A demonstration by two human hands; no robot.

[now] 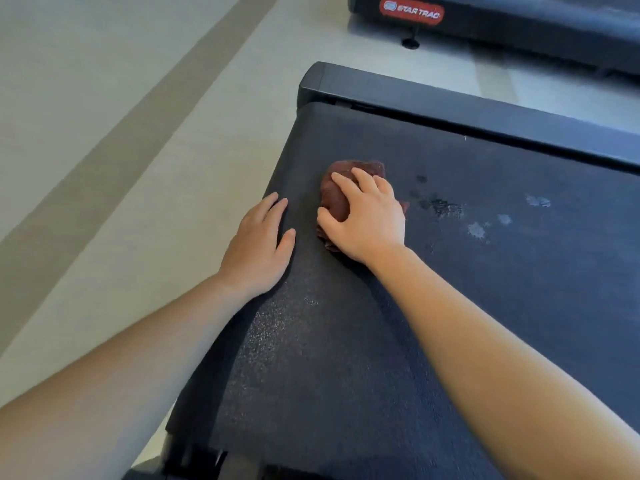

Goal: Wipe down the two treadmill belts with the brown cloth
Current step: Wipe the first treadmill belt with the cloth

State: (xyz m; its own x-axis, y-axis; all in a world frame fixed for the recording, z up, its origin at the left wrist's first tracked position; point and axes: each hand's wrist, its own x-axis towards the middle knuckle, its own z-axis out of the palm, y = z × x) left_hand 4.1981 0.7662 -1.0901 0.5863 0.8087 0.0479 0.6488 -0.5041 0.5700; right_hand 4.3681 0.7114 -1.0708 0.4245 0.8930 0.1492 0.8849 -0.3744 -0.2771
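Observation:
A bunched brown cloth point(337, 199) lies on the black treadmill belt point(346, 341) near its left end. My right hand point(367, 216) sits on top of the cloth with its fingers curled round it. My left hand point(258, 247) rests flat on the belt's left edge, fingers straight, a short gap from the cloth. Wet spots and pale marks point(478, 216) show on the belt to the right of the cloth. The end of a second treadmill point(519, 26) with a red Star Trac label lies at the top right.
The belt's black side rail point(450, 109) runs along its far edge. Pale floor point(121, 168) with a darker stripe spreads to the left. A small black foot point(411, 43) stands under the second treadmill.

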